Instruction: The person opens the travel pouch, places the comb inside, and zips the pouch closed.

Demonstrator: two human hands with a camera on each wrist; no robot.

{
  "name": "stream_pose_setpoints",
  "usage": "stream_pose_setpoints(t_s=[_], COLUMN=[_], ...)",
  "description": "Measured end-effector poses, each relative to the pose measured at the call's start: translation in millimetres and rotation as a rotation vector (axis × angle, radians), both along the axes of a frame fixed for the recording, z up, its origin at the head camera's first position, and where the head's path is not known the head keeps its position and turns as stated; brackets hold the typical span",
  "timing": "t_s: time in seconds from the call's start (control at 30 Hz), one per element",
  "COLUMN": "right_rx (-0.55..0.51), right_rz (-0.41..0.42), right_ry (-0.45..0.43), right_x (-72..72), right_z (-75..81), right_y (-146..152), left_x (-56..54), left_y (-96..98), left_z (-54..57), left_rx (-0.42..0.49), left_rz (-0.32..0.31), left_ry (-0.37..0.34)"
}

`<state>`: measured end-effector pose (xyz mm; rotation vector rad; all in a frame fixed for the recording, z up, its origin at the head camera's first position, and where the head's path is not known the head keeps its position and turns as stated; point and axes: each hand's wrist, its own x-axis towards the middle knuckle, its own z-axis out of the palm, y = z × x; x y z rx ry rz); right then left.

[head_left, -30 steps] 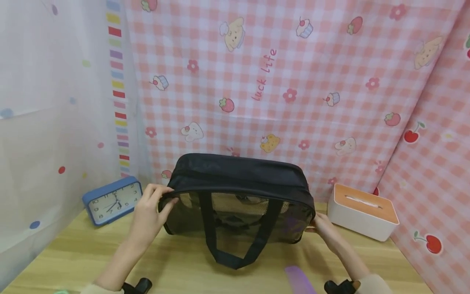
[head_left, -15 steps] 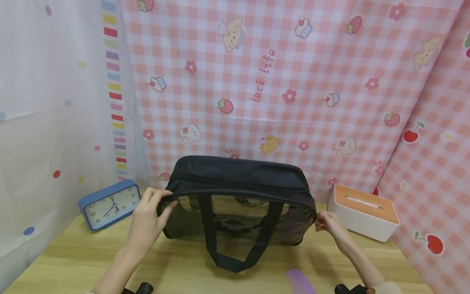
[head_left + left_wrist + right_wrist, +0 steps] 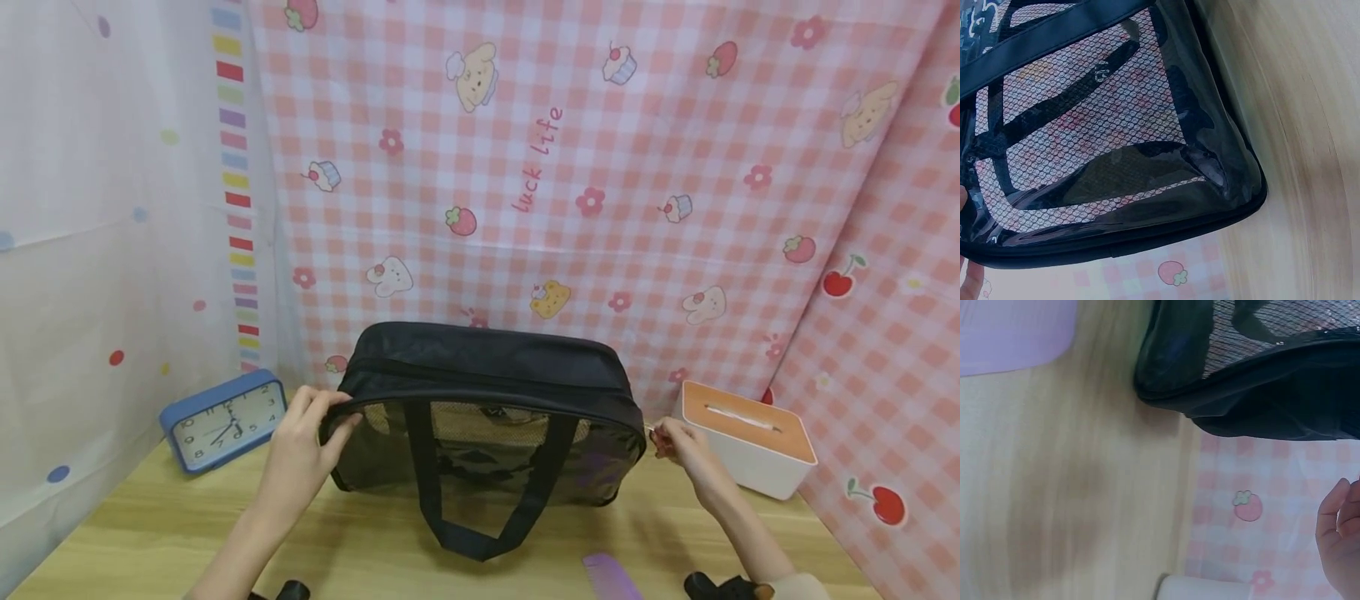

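A black see-through zip bag (image 3: 495, 442) with a hanging strap handle (image 3: 480, 546) stands on the wooden table. My left hand (image 3: 303, 433) pinches its upper left corner between thumb and fingers. Just off the bag's right end is my right hand (image 3: 686, 450), its fingers curled. Something small shows at those fingertips, too small to tell what. In the right wrist view the right hand (image 3: 1341, 540) lies apart from the visible part of the bag (image 3: 1260, 381), its fingertips cut off by the frame edge. Mesh shows inside the bag (image 3: 1097, 125) in the left wrist view.
A blue alarm clock (image 3: 225, 423) stands at the left back. At the right back is a white tissue box (image 3: 750, 437) with an orange lid. A purple comb (image 3: 611, 577) lies near the front edge. Patterned cloth (image 3: 480, 250) hangs behind the table.
My right hand has moved from the bag's right end slightly outward to the right. The left hand keeps its pinch on the corner, and the bag stands nearly where it was.
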<state>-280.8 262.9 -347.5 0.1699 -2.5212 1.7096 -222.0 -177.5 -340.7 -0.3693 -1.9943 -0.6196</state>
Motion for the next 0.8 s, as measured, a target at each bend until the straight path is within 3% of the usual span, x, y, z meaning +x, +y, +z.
stream_pose_setpoints(t_s=[0.23, 0.53, 0.8], right_rx=[-0.001, -0.114, 0.016], right_rz=[0.015, -0.025, -0.034], right_ry=[0.08, 0.095, 0.178], right_x=[0.9, -3.1, -3.1], right_z=[8.2, 23.6, 39.0], right_y=[0, -18, -24], left_x=[-0.8, -1.0, -2.5], left_y=[-0.4, -1.1, 1.3], left_z=[-1.6, 0.6, -0.2], left_rx=[0.01, 0.016, 0.023], left_rz=[0.001, 0.002, 0.002], left_ry=[-0.01, -0.013, -0.026])
